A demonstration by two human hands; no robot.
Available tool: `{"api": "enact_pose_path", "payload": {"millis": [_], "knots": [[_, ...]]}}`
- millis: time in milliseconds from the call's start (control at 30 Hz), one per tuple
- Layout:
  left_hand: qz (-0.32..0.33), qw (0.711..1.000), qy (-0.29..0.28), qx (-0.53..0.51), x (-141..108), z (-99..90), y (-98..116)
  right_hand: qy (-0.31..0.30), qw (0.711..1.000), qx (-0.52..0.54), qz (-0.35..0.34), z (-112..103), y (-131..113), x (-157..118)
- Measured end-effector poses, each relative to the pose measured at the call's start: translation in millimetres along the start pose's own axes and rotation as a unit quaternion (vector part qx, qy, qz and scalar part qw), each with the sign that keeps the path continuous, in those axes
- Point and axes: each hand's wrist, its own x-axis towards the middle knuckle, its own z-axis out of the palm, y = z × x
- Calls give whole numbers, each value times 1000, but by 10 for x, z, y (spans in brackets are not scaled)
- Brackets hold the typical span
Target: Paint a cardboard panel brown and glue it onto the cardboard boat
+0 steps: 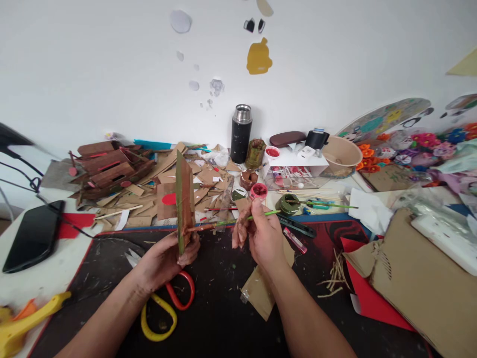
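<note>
My left hand (167, 261) is closed around the lower end of a cardboard piece (185, 199), held upright, painted brown on the side and green along the edge. Between the fingers of my right hand (261, 231) is a thin paintbrush (219, 223) with a green handle. Its brown-stained tip meets the lower part of the cardboard piece. Paint marks my right fingers. Beyond them stand open jars of brown paint (249, 179), red paint (259, 191) and green paint (288, 204), the last with another brush across it. Scissors (159, 318) with red and yellow handles lie under my left forearm.
Cardboard scraps (208, 174) pile up behind my hands, beside brown-painted cardboard pieces (112, 169). A black thermos (241, 134) stands by the wall. A phone (34, 236) lies left, a yellow-handled tool (33, 318) nearer. Cardboard sheets (432, 278) fill the right side.
</note>
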Motion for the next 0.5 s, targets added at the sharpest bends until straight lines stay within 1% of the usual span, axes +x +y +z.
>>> {"api": "enact_pose_path", "payload": {"millis": [100, 200, 500], "knots": [[-13, 1000, -2, -7, -2, -5, -5, -10, 1000, 3, -4, -2, 7, 2], [-10, 1000, 1, -4, -3, -11, -5, -12, 1000, 5, -5, 0, 6, -2], [3, 1000, -13, 5, -1, 5, 1, 10, 1000, 8, -5, 13, -29, -18]]}}
